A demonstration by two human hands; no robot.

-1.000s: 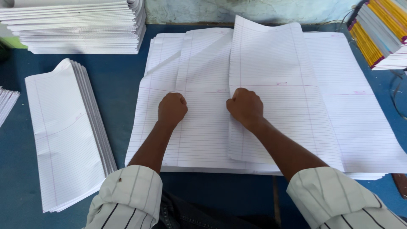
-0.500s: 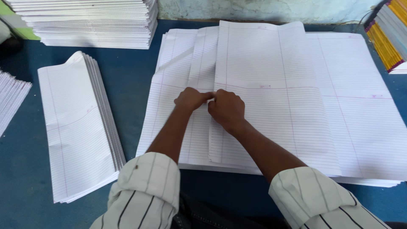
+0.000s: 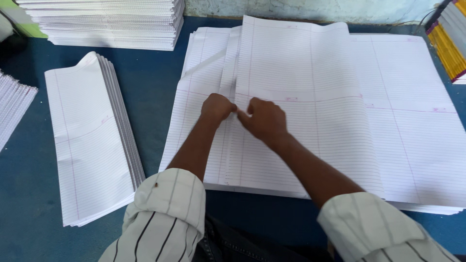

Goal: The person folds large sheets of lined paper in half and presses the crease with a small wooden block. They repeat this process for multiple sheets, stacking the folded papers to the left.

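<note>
A wide stack of large white ruled paper sheets (image 3: pixel 398 145) lies flat on the blue table (image 3: pixel 155 97). On top of it, a folded bundle of ruled sheets (image 3: pixel 301 73) runs from the near edge to the far edge. My left hand (image 3: pixel 217 107) and my right hand (image 3: pixel 264 119) meet at the bundle's left folded edge, near its middle. The fingers of both hands are curled and pinch that paper edge between them. Both sleeves are striped and rolled up.
A pile of folded ruled sheets (image 3: pixel 92 140) lies to the left of the big stack. A tall stack of paper (image 3: pixel 107 22) stands at the far left. More paper (image 3: pixel 14 106) pokes in at the left edge. Yellow-edged books (image 3: pixel 449 43) sit far right.
My two fists were apart, pressing down on the sheets. They have come together at the folded edge and now pinch it. The view has shifted slightly.
</note>
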